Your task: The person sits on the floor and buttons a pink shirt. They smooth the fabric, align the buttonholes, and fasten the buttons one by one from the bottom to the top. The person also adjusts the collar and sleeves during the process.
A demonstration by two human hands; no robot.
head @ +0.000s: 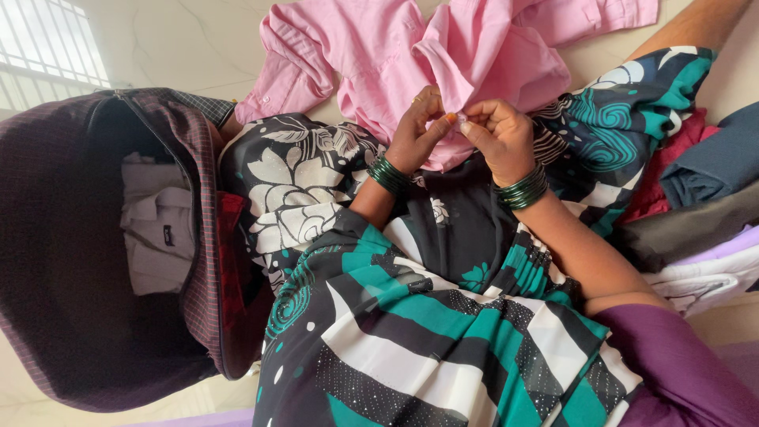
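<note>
A pink shirt [411, 55] lies crumpled across my lap and the pale floor ahead. My left hand [419, 126] pinches its front edge between thumb and fingers. My right hand [500, 134] pinches the same spot from the other side, fingertips almost touching the left hand's. Both wrists wear green bangles. My lap is covered by black, white and teal patterned cloth [411, 316].
An open dark checked suitcase [71, 261] stands at the left with a folded white shirt [158, 225] inside. A pile of dark, red and white clothes [696, 190] lies at the right. Pale marble floor [182, 39] stretches behind.
</note>
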